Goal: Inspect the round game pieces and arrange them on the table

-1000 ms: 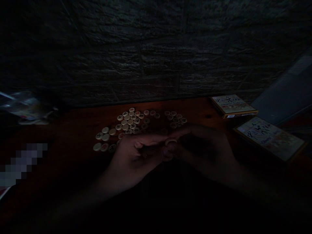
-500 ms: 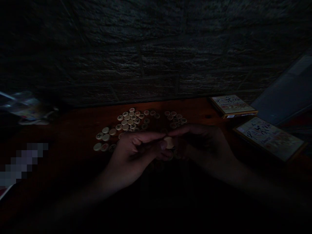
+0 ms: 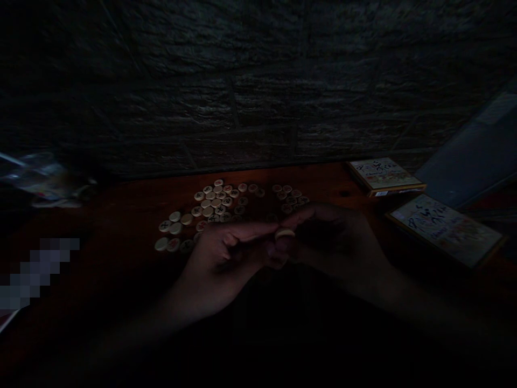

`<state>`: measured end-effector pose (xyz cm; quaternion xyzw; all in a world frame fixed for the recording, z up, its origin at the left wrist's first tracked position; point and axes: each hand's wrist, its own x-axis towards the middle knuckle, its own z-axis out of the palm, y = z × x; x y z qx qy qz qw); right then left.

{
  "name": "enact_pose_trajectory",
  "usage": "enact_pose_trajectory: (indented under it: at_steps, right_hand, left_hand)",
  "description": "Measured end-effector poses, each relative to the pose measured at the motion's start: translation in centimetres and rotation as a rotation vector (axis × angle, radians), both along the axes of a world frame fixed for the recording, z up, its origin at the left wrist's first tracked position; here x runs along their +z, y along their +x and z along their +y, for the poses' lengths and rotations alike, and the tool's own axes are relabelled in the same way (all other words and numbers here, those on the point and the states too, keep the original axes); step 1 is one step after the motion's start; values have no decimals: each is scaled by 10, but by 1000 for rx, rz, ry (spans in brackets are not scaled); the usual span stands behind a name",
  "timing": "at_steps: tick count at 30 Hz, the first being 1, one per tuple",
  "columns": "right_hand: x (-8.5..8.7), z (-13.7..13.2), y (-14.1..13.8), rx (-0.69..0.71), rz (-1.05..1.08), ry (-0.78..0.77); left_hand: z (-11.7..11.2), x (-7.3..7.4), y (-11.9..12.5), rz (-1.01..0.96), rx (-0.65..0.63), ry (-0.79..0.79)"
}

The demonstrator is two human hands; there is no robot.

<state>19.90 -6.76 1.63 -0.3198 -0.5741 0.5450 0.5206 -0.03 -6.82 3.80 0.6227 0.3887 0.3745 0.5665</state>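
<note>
The scene is very dark. My left hand [image 3: 226,258] and my right hand [image 3: 335,242] meet above the reddish wooden table [image 3: 129,215], fingertips together. Between them they pinch a small round pale game piece [image 3: 285,234]. Both hands have their fingers curled in. Just beyond them lies a scatter of several round pale game pieces [image 3: 220,202] with dark or red marks, and a smaller cluster [image 3: 291,198] to the right.
Two flat printed boxes lie at the right: one [image 3: 385,175] near the wall, a larger one [image 3: 446,229] closer. A dark stone wall [image 3: 258,81] backs the table. Dim clutter [image 3: 40,180] sits at the far left. A grey slanted panel [image 3: 476,156] stands far right.
The pinched piece has turned from edge-up half a second ago back to lying flat between the fingertips. Both hands shifted only slightly.
</note>
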Motion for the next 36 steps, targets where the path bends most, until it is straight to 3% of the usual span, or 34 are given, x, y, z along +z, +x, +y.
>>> enact_pose_trajectory:
  at_steps: [3,6,10,19,30,36]
  right_hand:
    - [1,0,0,52,67,-76]
    - [4,1,0,32,50,-126]
    - [7,3,0,19,12,-113]
    - [5,4,1,75,46,-141]
    - [6,6,1,131,70,-151]
    - [-1,8,3,141,77,-177]
  left_hand:
    - [0,-3,-1,15,-41,53]
    - [1,-6,0,-12,-3,70]
    - [1,-8,1,-51,59,64]
    - [-1,-8,0,-25,45,149]
    - [-1,-3,1,-29,44,140]
    - [-1,-2,3,-80,77,62]
